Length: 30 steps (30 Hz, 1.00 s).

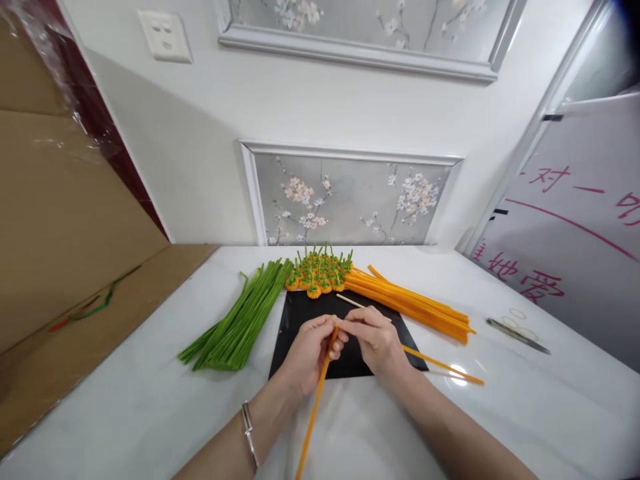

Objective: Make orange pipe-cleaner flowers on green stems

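Over the black mat [300, 320], my left hand [313, 353] is closed on an orange pipe cleaner [317, 407] whose long end hangs down toward me. My right hand [377, 340] meets it with a pinch at the upper end, where the fingertips hide the tip. From behind the right wrist another orange length [445, 367] runs out to the right; whether it joins the held one I cannot tell. A thin pale stick [349, 301] lies on the mat, partly hidden by the right hand. Small orange pumpkin-like pieces with green tops [320, 273] stand clustered just beyond.
Left of the mat lies a bundle of green pipe cleaners [240, 323], and to its right a bundle of orange ones [415, 300]. Metal snips [517, 335] and rubber bands [511, 323] rest on the white table [550, 413]. Cardboard [65, 227] borders the left; a wall stands behind.
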{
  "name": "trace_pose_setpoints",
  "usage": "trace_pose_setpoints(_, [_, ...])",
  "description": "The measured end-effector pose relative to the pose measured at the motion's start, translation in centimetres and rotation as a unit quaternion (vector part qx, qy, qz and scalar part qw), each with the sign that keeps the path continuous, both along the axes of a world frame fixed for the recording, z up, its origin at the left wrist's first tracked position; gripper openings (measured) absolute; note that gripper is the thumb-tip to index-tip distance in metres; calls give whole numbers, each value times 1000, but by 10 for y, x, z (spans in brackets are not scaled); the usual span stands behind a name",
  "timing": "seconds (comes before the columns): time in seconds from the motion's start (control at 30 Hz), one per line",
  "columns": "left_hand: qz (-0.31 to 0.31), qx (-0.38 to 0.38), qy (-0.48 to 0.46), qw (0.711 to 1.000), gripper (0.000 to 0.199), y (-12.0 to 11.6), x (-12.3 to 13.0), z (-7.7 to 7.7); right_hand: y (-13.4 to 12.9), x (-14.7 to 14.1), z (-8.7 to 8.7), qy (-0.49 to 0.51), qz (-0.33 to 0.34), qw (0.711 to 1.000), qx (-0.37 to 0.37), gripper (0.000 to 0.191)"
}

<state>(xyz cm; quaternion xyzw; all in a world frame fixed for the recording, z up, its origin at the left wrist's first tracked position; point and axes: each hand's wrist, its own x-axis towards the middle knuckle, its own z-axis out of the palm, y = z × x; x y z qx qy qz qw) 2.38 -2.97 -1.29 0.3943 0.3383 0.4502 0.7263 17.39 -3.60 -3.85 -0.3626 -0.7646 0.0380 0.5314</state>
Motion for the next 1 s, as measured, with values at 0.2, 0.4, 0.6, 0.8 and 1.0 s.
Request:
trace_pose_setpoints(0.2, [-19,48,16,999,27,-2,-2,7,-1,4,7,-20,-27,999,20,35])
trace_pose_setpoints(0.4, [-43,76,64,994,22,3,-8,4,1,5,1,79,42,992,-87,32])
trace_pose_setpoints(0.6, [-28,192,208,959,17,8,-11,-2,-2,1,1,120,68,968,-211,17])
trace_pose_setpoints(0.8, [-13,316,371,873,21,2,-10,-11,-2,-9,1,35,-2,966,-258,23])
trace_pose_setpoints(1.0, [-20,291,365,884,19,2,-11,-14,-2,-9,3,34,39,962,-268,25])
